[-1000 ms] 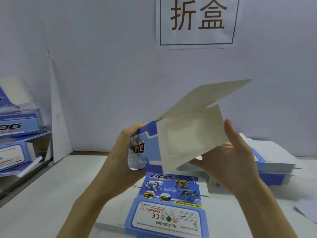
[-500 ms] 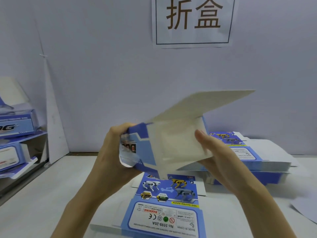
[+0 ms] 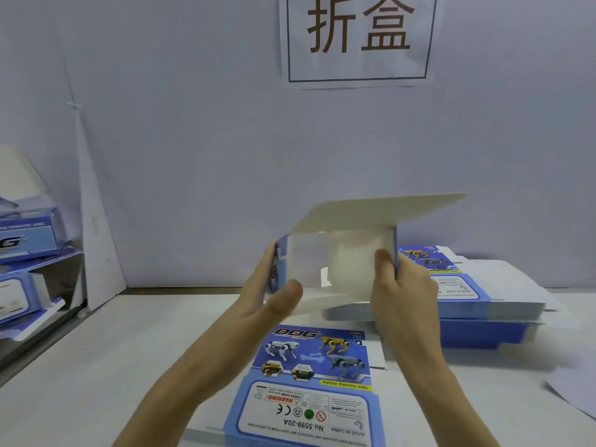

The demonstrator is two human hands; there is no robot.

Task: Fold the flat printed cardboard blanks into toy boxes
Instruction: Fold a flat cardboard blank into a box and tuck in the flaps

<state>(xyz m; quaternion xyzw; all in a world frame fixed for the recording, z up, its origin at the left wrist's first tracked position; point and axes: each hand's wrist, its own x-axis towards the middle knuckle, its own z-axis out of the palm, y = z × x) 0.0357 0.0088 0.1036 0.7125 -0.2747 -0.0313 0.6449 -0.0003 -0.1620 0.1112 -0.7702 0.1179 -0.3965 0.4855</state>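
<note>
Box (image 3: 351,259) is up in the air between both hands, above the tabletop (image 3: 96,366) and roughly centre of my view. It's squared up into a tube, with the open end facing me and the white inside showing. The blue print only shows along the left and right edges. The top flap (image 3: 380,211) is unfolded and sticks out flat toward the upper right. The far end is blurred, so I can't tell how the panels sit there.

Left hand (image 3: 267,298): palm and fingers lie along the box's left wall, with the thumb hooked across the lower front edge. It's grasping the box.

Right hand (image 3: 400,295): thumb is inside the right wall and the fingers are outside it, pinching that wall.

Flat blank (image 3: 309,385) lies on the tabletop directly under the hands, print side up, with the robot dog pictures and "No.5599-20A" upside down to me. It isn't touching the box.

The stack of blanks (image 3: 483,304) sits on the tabletop behind and to the right of the right hand, print up.

Folded boxes (image 3: 25,240) are piled at the far left edge. A white board (image 3: 96,240) leans against the wall beside them.

The paper sign (image 3: 358,40) is on the wall above, with two large characters. A loose white sheet (image 3: 574,391) lies at the right edge of the tabletop.
</note>
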